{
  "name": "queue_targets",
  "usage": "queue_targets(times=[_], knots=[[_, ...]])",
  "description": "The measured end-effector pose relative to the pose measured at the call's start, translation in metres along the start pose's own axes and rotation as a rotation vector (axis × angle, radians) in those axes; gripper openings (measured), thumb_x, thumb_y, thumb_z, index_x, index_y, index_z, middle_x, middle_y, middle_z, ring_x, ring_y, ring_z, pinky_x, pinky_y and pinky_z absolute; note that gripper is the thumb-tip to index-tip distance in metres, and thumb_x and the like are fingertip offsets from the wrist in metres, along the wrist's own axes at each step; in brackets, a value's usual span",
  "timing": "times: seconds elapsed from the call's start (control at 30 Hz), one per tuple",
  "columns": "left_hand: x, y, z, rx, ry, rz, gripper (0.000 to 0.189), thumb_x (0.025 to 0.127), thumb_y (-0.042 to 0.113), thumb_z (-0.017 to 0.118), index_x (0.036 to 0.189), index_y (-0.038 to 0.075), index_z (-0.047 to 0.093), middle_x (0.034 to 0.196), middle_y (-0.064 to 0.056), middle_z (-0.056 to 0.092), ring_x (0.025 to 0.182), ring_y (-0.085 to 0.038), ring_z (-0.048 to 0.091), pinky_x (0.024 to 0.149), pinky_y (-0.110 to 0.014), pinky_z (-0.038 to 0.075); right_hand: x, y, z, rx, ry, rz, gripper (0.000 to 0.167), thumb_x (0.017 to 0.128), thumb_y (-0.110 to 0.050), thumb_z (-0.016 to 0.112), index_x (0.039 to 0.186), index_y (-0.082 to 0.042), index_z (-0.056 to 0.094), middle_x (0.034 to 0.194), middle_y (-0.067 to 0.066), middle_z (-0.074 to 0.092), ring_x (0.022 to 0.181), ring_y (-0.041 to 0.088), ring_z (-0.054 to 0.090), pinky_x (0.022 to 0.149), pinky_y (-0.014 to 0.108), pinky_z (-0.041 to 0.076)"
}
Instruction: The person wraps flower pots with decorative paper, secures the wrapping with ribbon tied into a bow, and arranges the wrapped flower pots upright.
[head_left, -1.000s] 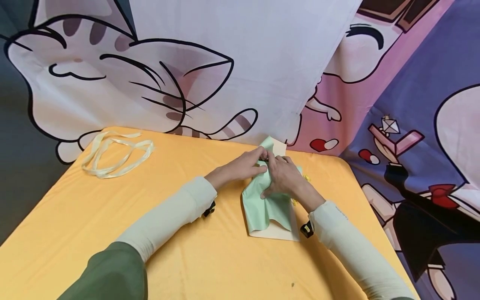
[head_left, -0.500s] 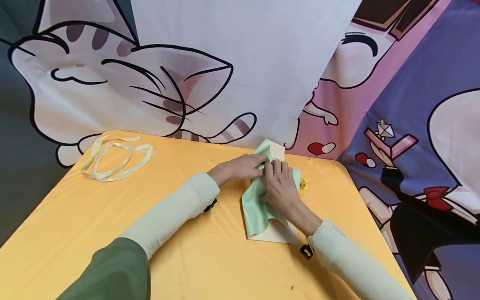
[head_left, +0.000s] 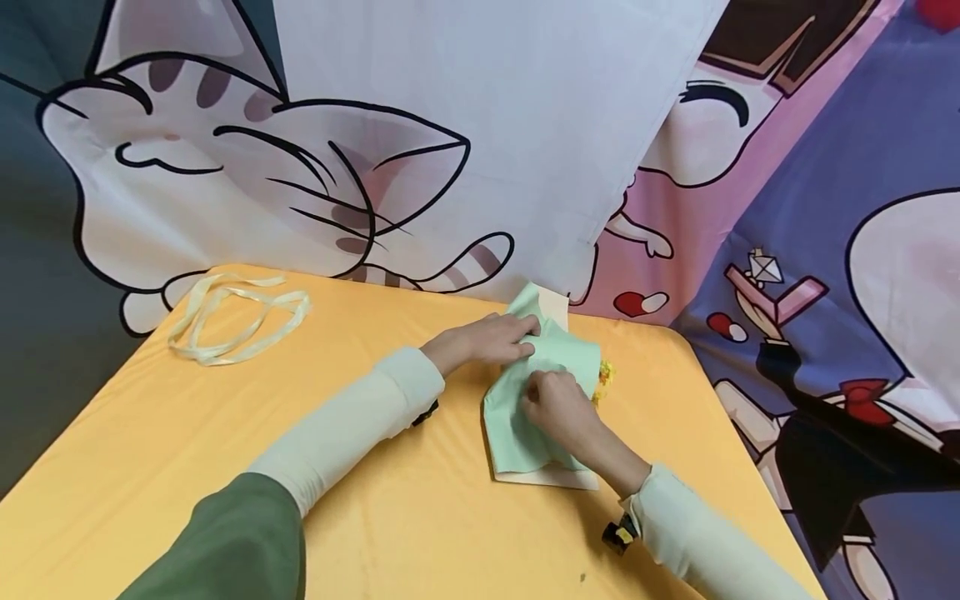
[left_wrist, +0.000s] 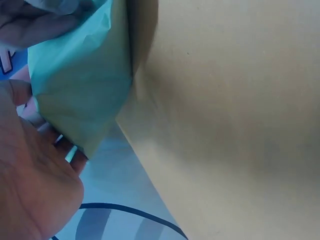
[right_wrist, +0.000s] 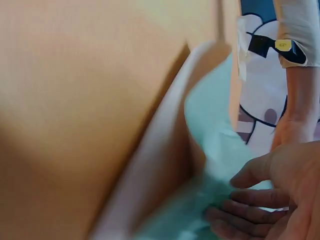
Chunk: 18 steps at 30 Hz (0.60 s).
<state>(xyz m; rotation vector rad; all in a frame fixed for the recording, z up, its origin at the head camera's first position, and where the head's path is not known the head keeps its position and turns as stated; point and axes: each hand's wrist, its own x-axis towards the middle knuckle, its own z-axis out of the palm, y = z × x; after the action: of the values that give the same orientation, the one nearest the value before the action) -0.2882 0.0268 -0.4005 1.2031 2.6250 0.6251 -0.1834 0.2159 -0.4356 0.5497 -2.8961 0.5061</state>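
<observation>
A mint-green sheet of wrapping paper [head_left: 510,421] lies creased over a cream backing sheet [head_left: 553,477] near the table's far side. Yellow flowers [head_left: 606,373] poke out at its right edge. My left hand [head_left: 491,337] pinches the upper left edge, thumb on top; in the left wrist view its fingers reach behind the green paper [left_wrist: 80,90]. Lower down, my right hand [head_left: 558,408] rests on the middle of the green sheet. The right wrist view has its fingers [right_wrist: 250,212] loosely bent against the paper. What lies under the wrap is hidden.
A loose cream ribbon [head_left: 217,361] lies looped at the table's back left. Yellow cloth covers the table [head_left: 375,533]. Behind it hang printed curtains [head_left: 555,167] with cartoon figures, close to the back edge.
My right hand has moved from beside the left hand down toward me over the green paper, uncovering its upper right part. The left hand keeps its place at the upper left edge.
</observation>
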Motion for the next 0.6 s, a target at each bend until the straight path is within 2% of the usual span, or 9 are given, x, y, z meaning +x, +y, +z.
queue_targets(times=[0.1,0.23,0.33,0.43,0.53,0.6], knots=[[0.000,0.002,0.001,0.001,-0.012,-0.025,0.039,0.116,0.036,0.038,0.144,0.012,0.051,0.127,-0.014,0.067,0.122,-0.033,0.057,0.116,-0.049,0.041,-0.010,-0.009,-0.011,0.065,-0.064,0.035,0.007,0.096,-0.003,0.074,0.093,-0.005,0.080,0.085,0.003,0.078,0.075,0.015,0.066,0.067,0.034,0.057],[-0.001,0.001,0.006,0.020,0.008,-0.022,0.038,0.117,0.036,0.037,0.143,0.012,0.051,0.122,-0.011,0.069,0.117,-0.031,0.058,0.115,-0.046,0.042,-0.015,-0.005,-0.014,0.089,-0.118,0.062,0.009,0.104,-0.008,0.072,0.106,-0.007,0.081,0.101,0.005,0.082,0.089,0.015,0.072,0.082,0.037,0.062],[-0.003,0.001,0.008,0.058,0.038,-0.014,0.038,0.117,0.037,0.037,0.140,0.009,0.050,0.111,-0.010,0.069,0.105,-0.027,0.061,0.105,-0.042,0.047,-0.013,0.005,-0.019,0.095,-0.165,0.051,0.010,0.110,-0.016,0.070,0.108,-0.011,0.078,0.103,0.005,0.082,0.091,0.015,0.072,0.083,0.038,0.061],[-0.007,0.003,0.008,0.093,0.053,-0.037,0.045,0.119,0.043,0.036,0.143,0.007,0.049,0.109,-0.012,0.070,0.097,-0.028,0.065,0.096,-0.042,0.052,-0.008,0.015,-0.025,0.088,-0.217,0.025,0.014,0.114,-0.021,0.064,0.108,-0.012,0.074,0.102,0.006,0.080,0.088,0.015,0.069,0.080,0.038,0.058],[-0.011,0.004,0.010,0.121,0.056,-0.079,0.063,0.120,0.055,0.035,0.156,0.004,0.045,0.131,-0.016,0.072,0.113,-0.030,0.071,0.102,-0.045,0.057,-0.002,0.027,-0.029,0.053,-0.253,0.030,0.020,0.118,-0.025,0.057,0.109,-0.011,0.069,0.094,0.005,0.074,0.080,0.016,0.063,0.076,0.037,0.053],[-0.014,0.005,0.014,0.130,0.053,-0.113,0.080,0.118,0.065,0.034,0.167,0.002,0.038,0.149,-0.020,0.067,0.130,-0.035,0.070,0.110,-0.048,0.058,0.002,0.034,-0.031,0.045,-0.268,0.062,0.023,0.119,-0.026,0.052,0.113,-0.009,0.067,0.094,0.006,0.072,0.078,0.017,0.061,0.074,0.037,0.050]])
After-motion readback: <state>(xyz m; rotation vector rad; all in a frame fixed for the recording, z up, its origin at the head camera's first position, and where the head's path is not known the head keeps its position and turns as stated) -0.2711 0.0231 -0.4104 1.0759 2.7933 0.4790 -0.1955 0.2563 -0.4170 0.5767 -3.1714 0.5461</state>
